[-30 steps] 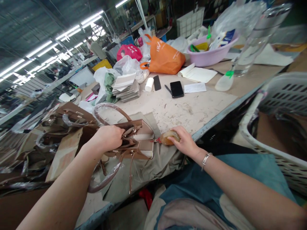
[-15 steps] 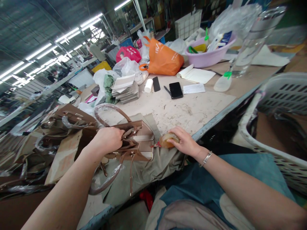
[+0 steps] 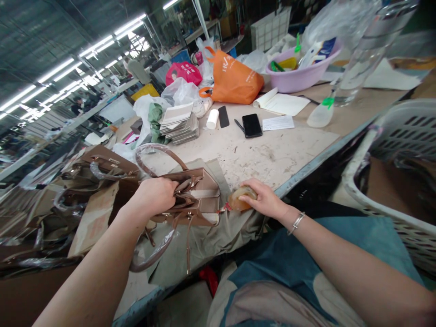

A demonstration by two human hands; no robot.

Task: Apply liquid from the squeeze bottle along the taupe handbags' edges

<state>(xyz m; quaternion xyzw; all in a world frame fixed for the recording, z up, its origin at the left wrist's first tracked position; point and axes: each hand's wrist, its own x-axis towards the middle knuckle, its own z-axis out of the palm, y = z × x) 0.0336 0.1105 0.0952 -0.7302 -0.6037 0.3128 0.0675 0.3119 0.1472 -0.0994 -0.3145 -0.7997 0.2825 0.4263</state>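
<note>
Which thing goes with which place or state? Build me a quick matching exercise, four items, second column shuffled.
1. Left hand
2. Right hand
3. Orange bag
4. Black phone

A. Between a dark pen and a paper slip
B. Gripping the amber bottle
C. At the brown handbag's opening
D. Next to the lilac basin

Pairs: 1-C, 2-B, 3-D, 4-A

Factory workshop, apparently leather-goods: left hand [image 3: 155, 196] is inside a brown handbag [image 3: 210, 185], and more similar brown bags [image 3: 104, 156] pile up left of it, handles in clear plastic. Far beyond that hand: rows of tube lights [image 3: 56, 70], a long bench [image 3: 126, 86], a person [image 3: 136, 70] beside it. Past right hand [image 3: 262, 198]: scuffed, stained worktable [image 3: 265, 156]. Right of it: plastic crate [image 3: 352, 170] holding brown pieces.
</note>
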